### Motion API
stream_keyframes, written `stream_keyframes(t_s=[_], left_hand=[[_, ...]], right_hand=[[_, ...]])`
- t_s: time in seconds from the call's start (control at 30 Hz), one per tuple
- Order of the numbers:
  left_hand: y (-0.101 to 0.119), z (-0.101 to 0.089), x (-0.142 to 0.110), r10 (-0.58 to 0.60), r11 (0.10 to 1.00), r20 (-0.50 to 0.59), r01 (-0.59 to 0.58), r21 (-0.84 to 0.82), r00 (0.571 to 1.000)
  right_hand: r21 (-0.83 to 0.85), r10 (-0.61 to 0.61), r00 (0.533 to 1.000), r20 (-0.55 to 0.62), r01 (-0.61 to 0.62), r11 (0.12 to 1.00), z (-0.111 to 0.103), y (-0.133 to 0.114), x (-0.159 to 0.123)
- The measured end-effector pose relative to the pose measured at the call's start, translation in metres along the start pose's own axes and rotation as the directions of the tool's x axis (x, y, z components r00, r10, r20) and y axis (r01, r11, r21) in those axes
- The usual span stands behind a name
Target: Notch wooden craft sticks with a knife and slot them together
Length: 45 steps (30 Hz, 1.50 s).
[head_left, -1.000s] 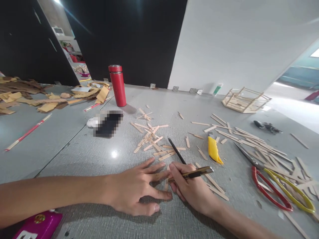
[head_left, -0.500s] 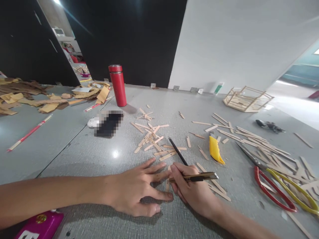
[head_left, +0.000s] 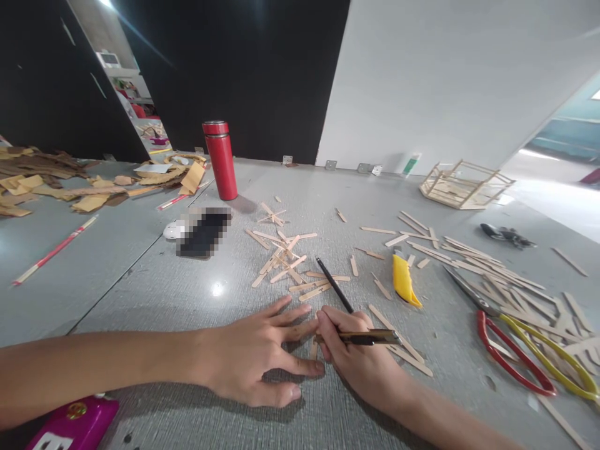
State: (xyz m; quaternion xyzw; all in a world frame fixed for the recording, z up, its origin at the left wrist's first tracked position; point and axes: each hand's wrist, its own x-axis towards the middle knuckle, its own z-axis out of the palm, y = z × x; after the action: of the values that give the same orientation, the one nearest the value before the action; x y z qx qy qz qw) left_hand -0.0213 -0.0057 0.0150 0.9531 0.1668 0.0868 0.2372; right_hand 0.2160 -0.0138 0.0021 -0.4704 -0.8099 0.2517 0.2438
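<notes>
My left hand (head_left: 255, 356) lies flat on the grey table with its fingers spread, pressing down a wooden craft stick (head_left: 313, 347) that is mostly hidden between my two hands. My right hand (head_left: 359, 362) is closed round a gold and black utility knife (head_left: 370, 337), held low against that stick. A black pencil (head_left: 334, 285) also juts up and away from my right fingers. Loose wooden sticks (head_left: 285, 262) are scattered just beyond both hands.
A yellow cutter (head_left: 403, 281) lies right of the pencil; red and yellow scissors (head_left: 520, 340) lie at the right among several sticks. A red flask (head_left: 220, 159), a stick-built frame (head_left: 462, 184), cardboard scraps (head_left: 70, 184) and a pink object (head_left: 70, 425) surround the area.
My right hand has shifted the knife slightly, so its far end swings a little right and back. My left hand has stayed flat in place.
</notes>
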Motion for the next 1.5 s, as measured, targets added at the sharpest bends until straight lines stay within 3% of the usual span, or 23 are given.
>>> stream_keyframes(t_s=[0.23, 0.5, 1.0, 1.17, 1.3, 1.5], left_hand=[[0.003, -0.004, 0.002, -0.01, 1.0, 0.021, 0.01, 0.021, 1.0], [0.001, -0.002, 0.001, -0.011, 1.0, 0.024, 0.011, 0.014, 1.0], [0.002, -0.002, 0.001, -0.026, 1.0, 0.037, 0.025, 0.016, 0.999], [-0.001, 0.004, 0.001, 0.033, 0.997, -0.045, -0.03, 0.065, 0.998], [-0.002, 0.008, 0.003, 0.078, 0.986, -0.167, -0.052, 0.156, 0.983], [0.0, 0.007, 0.003, -0.083, 0.993, -0.25, 0.102, 0.065, 0.965]], right_hand=[[0.034, -0.008, 0.999, 0.035, 0.007, 0.999, -0.004, -0.002, 0.001], [-0.036, -0.076, 0.997, -0.018, 0.075, 0.997, -0.001, -0.002, -0.003], [0.078, 0.009, 1.0, -0.014, -0.008, 0.997, 0.0, -0.002, -0.001], [0.104, 0.028, 1.0, -0.005, -0.027, 0.994, -0.001, 0.0, -0.001], [0.141, 0.119, 0.988, -0.094, -0.105, 0.984, -0.006, -0.002, -0.003], [0.207, 0.224, 0.966, -0.13, -0.195, 0.959, -0.008, -0.001, -0.004]])
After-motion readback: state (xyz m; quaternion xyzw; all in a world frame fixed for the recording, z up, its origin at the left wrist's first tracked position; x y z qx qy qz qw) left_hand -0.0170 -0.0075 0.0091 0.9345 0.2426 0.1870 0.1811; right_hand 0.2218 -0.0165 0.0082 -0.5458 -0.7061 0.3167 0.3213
